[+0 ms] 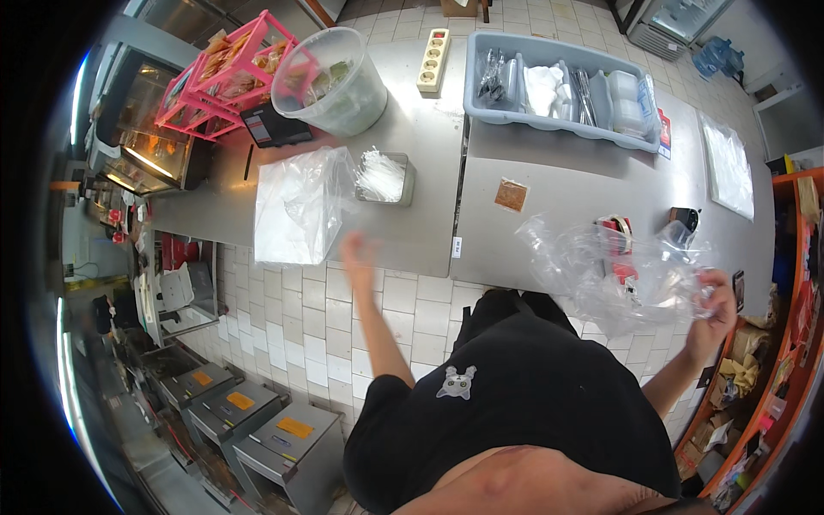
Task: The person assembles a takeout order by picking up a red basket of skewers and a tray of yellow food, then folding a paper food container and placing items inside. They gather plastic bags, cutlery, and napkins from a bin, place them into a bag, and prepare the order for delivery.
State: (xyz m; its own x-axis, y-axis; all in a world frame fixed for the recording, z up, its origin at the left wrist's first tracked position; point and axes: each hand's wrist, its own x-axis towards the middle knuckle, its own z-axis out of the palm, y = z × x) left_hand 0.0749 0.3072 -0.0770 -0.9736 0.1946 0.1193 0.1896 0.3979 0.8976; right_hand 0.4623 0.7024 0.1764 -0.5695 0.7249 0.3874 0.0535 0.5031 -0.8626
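A stack of clear bags (296,206) and a small steel tray (386,178) lie on the steel worktop (515,163). The blurred left hand (359,253), fingers spread and empty, reaches toward the stack's near edge. The right hand (717,300), arm stretched out sideways, grips a crumpled clear plastic bag (614,270) above the worktop's edge.

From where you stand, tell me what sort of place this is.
Probably a small food shop's prep counter: a steel worktable, a grey tub of packaging supplies, a lit display warmer, and clear plastic bags in the right hand.
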